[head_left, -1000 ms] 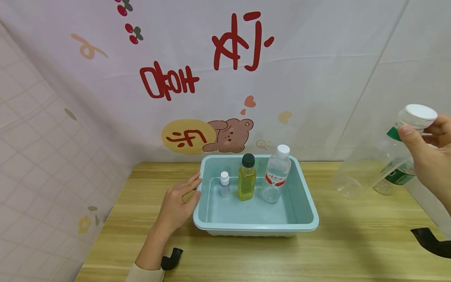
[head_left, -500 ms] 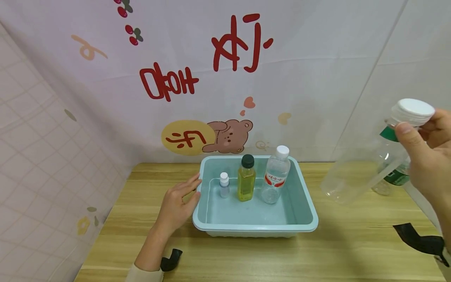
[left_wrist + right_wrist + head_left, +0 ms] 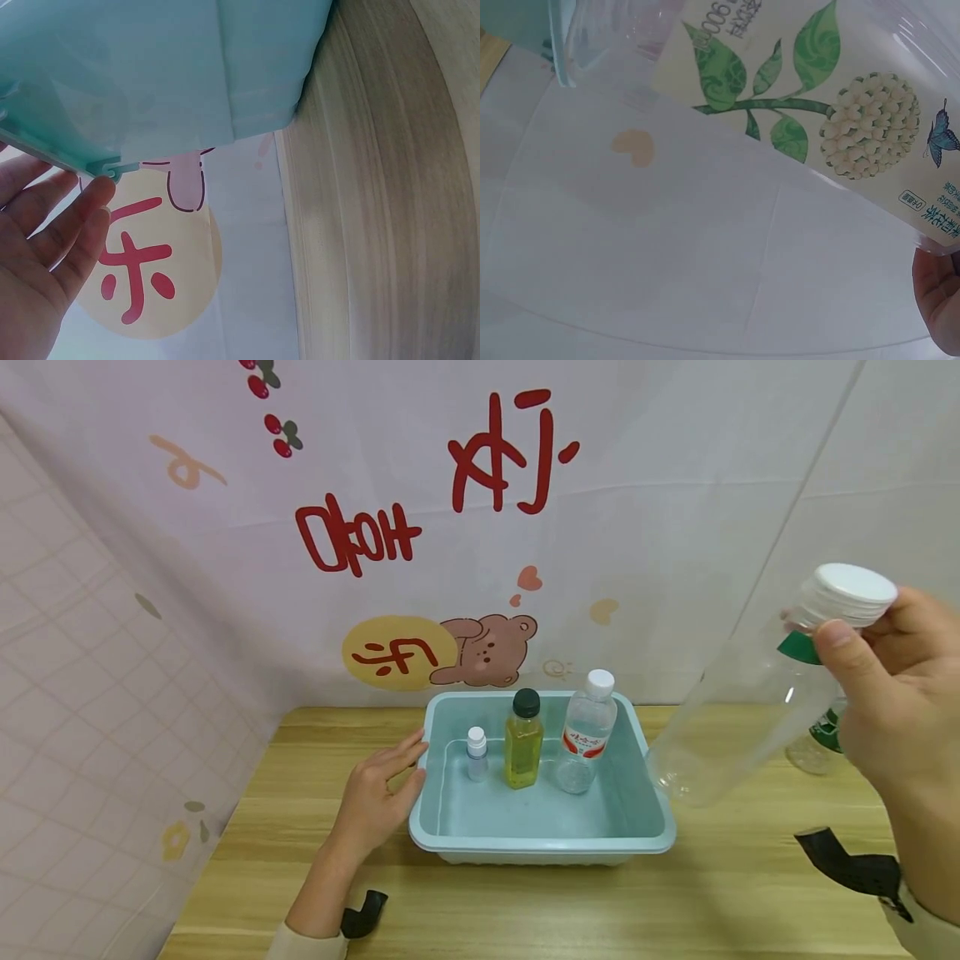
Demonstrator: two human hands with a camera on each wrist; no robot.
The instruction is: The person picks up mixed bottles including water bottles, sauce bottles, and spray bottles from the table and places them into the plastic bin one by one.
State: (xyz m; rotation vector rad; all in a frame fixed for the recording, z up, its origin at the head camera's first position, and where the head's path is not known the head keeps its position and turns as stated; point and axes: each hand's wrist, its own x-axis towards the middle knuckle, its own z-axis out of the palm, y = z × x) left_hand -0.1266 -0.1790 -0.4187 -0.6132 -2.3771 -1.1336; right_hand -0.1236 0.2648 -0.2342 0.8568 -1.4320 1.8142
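My right hand (image 3: 892,693) grips a large clear plastic bottle (image 3: 727,727) by its neck, just under the white cap. The bottle is tilted, its base over the right rim of a light-blue plastic basin (image 3: 543,843). In the right wrist view, its label (image 3: 780,97) shows green leaves and a white flower cluster. My left hand (image 3: 375,793) rests its fingers on the basin's left rim. Inside the basin stand a small white-capped bottle (image 3: 477,760), a bottle of yellow-green liquid (image 3: 522,752) with a dark cap, and a clear water bottle (image 3: 585,743).
Another clear bottle with a green label (image 3: 813,747) stands on the wooden table (image 3: 555,910) at the right, partly hidden by my right hand. Behind the table hangs a white cloth (image 3: 675,568) with printed red characters and a bear.
My right hand has carried the clear bottle leftward, from the right side to the basin's right rim. The left hand and the bottles in the basin have stayed put.
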